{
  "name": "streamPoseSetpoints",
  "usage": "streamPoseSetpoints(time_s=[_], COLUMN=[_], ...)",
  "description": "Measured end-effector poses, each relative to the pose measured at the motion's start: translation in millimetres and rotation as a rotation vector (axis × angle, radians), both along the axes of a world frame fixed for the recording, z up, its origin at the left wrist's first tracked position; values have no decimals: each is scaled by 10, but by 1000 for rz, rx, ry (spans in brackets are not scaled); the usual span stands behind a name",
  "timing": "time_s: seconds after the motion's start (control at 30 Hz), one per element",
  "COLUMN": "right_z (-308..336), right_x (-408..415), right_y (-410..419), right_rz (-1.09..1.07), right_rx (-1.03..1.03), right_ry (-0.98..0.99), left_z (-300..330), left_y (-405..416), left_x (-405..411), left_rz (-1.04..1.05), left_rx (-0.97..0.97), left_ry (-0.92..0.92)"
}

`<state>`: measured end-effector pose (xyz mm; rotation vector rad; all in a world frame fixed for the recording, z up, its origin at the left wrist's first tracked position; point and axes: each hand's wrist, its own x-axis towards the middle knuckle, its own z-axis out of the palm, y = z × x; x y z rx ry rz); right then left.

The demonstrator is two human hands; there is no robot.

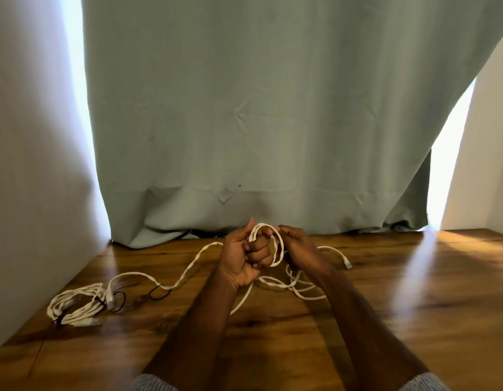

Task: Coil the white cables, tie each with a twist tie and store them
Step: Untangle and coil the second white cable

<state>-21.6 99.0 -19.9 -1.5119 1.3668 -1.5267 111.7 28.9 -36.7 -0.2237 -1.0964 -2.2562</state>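
Now both hands' grip, left hand (244,256) and right hand (297,249), holds white cable (275,244) loops

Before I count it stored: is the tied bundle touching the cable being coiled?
Cannot tell. In the head view the cable trails to the tied bundle; blur hides any contact.

A pale grey-green curtain (273,122) hangs across the back, its hem bunched on a glossy wooden table (385,306). Bright daylight shows in the gaps at both its edges and streaks the wood at right. White walls (27,165) flank the table on either side
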Motion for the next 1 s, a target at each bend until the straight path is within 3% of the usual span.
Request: streamPoseSetpoints(time_s=[0.17,0.4,0.53,0.7,0.9,1.0], right_z=[-170,-253,-283,-329,-347,-371], right_x=[-82,-57,101,372,567,578], right_y=[-70,-142,-333,-591,-673,-691], right_rz=[16,-128,-221,-154,-118,-142], right_rx=[12,-107,-121,-10,2,18], right_ry=[56,-209,-13,357,613,569], left_z=[108,179,193,180,69,-28], left_y=[24,-85,-184,-343,-552,-591], left_x=[15,185,391,568,586,621], left_rz=[148,383,491,527,719,793], left_rx=[76,-2,5,53,-64,-128], left_ry=[81,-1,18,148,-6,-83])
